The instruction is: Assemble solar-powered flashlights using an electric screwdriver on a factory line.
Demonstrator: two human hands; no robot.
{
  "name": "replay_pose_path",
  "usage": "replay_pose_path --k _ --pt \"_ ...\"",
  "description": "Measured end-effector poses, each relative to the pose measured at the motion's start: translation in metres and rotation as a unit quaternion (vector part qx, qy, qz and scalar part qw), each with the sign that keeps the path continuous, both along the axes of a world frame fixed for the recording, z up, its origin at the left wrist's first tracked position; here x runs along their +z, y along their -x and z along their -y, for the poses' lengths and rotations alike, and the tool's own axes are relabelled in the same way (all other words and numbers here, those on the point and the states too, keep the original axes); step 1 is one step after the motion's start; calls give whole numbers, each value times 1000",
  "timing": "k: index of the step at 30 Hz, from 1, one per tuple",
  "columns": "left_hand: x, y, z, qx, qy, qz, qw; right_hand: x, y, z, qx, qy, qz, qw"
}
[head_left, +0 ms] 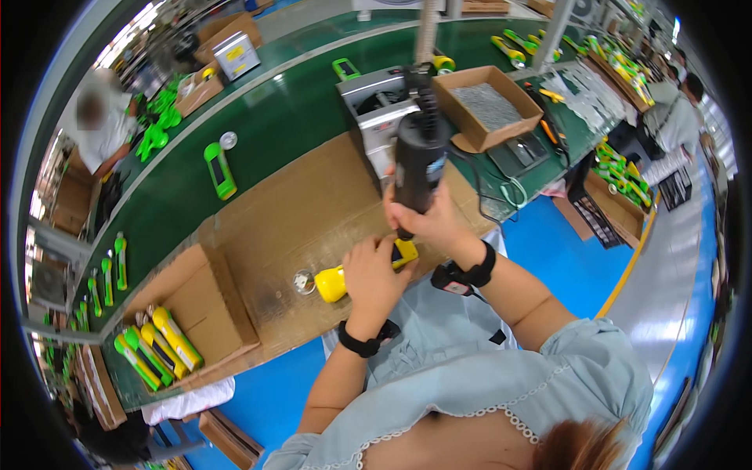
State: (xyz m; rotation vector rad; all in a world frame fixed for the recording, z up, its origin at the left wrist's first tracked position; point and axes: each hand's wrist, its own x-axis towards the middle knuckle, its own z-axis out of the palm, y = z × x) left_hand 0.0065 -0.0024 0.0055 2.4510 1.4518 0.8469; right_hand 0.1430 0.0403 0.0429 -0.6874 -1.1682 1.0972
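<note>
My left hand [376, 278] presses down on a yellow flashlight body [335, 282] that lies on the brown cardboard mat [298, 211]. The flashlight's head end with a clear lens [304, 282] points left. My right hand [429, 219] is wrapped around a black electric screwdriver [419, 160] held upright, its tip down on the flashlight's yellow rear part [406, 252]. A coiled cable runs up from the screwdriver's top.
A cardboard box [200, 305] at the left holds several yellow and green flashlights. A green flashlight [220, 169] lies on the green conveyor belt [266, 117]. Behind stand a grey machine [374, 106] and a box of screws [487, 106]. Another person [102, 129] works at far left.
</note>
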Motion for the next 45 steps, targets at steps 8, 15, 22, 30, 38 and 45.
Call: replay_pose_path --k 8,15,22,30,38,45 --pt "3 -2 -5 23 21 -34 999 11 -7 2 10 -11 18 1000" --pt "6 4 -1 -14 26 56 998 67 -31 -36 -144 -221 -39 964" --pt "31 67 14 45 -27 43 998 72 -42 -84 -180 -189 -35 965" --pt "9 88 15 24 32 14 999 76 -33 -70 -143 -148 61 977" --pt "5 57 4 44 11 47 998 58 14 9 -44 -117 -16 992" --pt "3 56 -1 58 5 40 997 45 45 23 6 -114 -18 993"
